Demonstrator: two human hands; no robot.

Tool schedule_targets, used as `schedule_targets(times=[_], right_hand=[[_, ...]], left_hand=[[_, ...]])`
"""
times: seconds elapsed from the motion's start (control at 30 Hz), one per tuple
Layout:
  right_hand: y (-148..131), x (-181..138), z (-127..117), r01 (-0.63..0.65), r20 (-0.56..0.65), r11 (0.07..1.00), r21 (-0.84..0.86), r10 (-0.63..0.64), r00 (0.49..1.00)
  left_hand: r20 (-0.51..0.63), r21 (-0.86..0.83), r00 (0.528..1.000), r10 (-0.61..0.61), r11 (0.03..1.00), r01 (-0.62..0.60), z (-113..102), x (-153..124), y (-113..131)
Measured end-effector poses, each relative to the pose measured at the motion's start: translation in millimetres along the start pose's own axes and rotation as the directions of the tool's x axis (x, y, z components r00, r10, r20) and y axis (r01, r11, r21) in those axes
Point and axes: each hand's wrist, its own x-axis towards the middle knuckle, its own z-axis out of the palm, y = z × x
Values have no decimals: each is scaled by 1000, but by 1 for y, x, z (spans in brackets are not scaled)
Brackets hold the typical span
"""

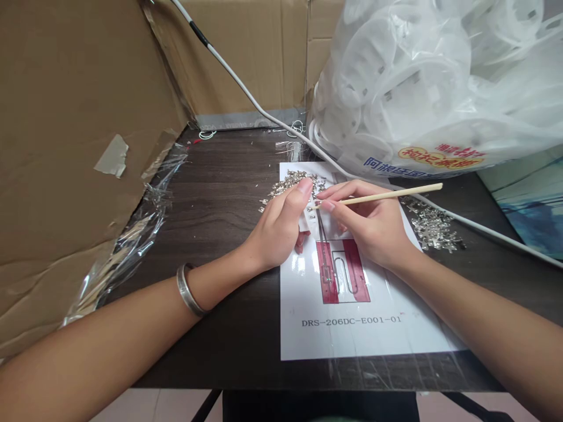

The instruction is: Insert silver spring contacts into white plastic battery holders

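Observation:
My left hand point(281, 225) is closed on a small white plastic part point(311, 214) that it holds upright on a white printed sheet point(352, 328). My right hand point(373, 225) pinches a thin wooden stick point(396, 195), whose tip touches the top of the white part. A pile of small silver metal clips point(292, 180) lies just beyond my left fingers. A red and white diagram point(343, 272) is printed on the sheet below both hands. I wear a silver bangle point(188, 290) on my left wrist.
A second heap of metal clips point(433, 225) lies right of the sheet. A large plastic bag of white round parts point(431, 82) fills the back right. A white cable point(246, 88) crosses the dark table point(220, 193). Cardboard walls point(65, 146) stand left and behind.

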Motion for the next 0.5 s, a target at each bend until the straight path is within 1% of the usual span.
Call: schedule_targets(times=[0.07, 0.17, 0.27, 0.33, 0.5], right_hand=[[-1, 0, 1, 2, 6, 1000, 11, -2, 1000], [-5, 0, 2, -60, 19, 997, 45, 59, 998], [-8, 0, 3, -141, 40, 985, 99, 138, 990], [-9, 1, 3, -175, 48, 975, 136, 170, 984], [-10, 3, 2, -196, 68, 963, 183, 186, 980]], left_hand=[[-13, 11, 1000, 4, 1000, -4, 1, 0, 0], [-37, -32, 999, -2, 999, 0, 5, 1, -2], [-89, -82, 994, -61, 995, 54, 9, 5, -2], [-119, -82, 988, -96, 993, 87, 12, 8, 0], [-129, -50, 988, -85, 996, 79, 13, 9, 6]])
